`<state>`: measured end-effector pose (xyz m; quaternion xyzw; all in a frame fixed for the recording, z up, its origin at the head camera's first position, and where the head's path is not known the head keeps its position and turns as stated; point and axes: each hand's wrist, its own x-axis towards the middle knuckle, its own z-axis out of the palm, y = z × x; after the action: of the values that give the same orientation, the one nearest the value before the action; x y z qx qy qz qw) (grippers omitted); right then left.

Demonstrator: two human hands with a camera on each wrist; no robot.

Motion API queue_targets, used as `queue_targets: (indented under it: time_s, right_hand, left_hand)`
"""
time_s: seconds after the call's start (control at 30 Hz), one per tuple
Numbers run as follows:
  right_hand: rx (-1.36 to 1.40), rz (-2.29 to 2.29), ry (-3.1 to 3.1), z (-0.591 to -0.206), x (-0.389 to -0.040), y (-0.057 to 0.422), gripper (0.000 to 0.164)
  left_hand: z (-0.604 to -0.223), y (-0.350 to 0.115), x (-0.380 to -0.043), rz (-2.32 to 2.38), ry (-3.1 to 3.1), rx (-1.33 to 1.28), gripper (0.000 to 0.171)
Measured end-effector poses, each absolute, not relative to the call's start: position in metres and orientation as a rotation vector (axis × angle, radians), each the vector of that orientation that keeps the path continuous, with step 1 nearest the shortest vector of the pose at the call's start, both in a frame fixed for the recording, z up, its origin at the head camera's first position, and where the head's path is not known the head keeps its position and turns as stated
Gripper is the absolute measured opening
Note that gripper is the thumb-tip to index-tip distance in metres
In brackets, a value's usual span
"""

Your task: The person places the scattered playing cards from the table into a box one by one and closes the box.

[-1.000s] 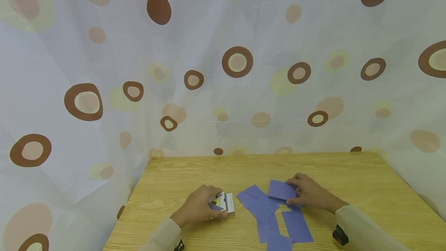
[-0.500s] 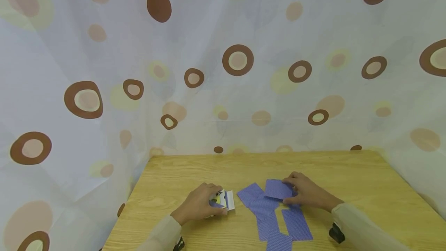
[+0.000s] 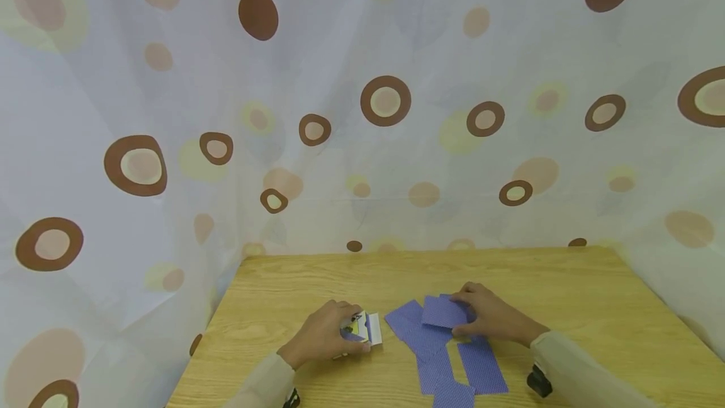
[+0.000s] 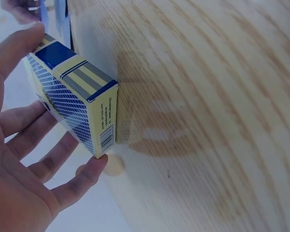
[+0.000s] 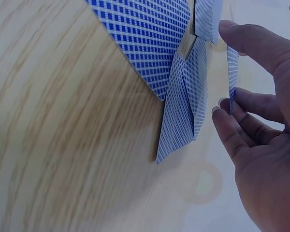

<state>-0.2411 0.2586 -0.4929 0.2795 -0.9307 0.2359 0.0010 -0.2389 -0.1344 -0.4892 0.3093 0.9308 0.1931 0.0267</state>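
In the head view my left hand [image 3: 321, 334] grips a playing-card box [image 3: 358, 328] whose white end flap [image 3: 374, 328] stands open toward the right. Seen from the left wrist, the box [image 4: 65, 92] rests on the wood between thumb and fingers, its barcode end facing the camera. My right hand [image 3: 497, 315] pinches a blue-backed playing card [image 3: 443, 312] by its right side, above other cards. The right wrist view shows this card [image 5: 233, 72] nearly edge-on, apart from the table. Several face-down playing cards [image 3: 435, 370] overlap on the tabletop between the hands.
The wooden table [image 3: 317, 276] runs back to a white curtain [image 3: 340, 156] with brown and yellow spots, which also hangs at both sides. Bare wood shows behind the cards and to the right of the right arm.
My right hand has moved left with the playing card, bringing it over the spread cards and closer to the box. The left hand and the box have stayed in place.
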Motion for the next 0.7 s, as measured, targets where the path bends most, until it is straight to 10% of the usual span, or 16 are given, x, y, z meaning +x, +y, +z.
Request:
queue_targets:
  time_s: [0.7]
  right_hand:
    - [0.927, 0.787, -2.9, -0.491, -0.242, 0.243, 0.073]
  left_hand:
    - [-0.489, -0.134, -0.238, 0.609, 2.866, 0.967, 0.081]
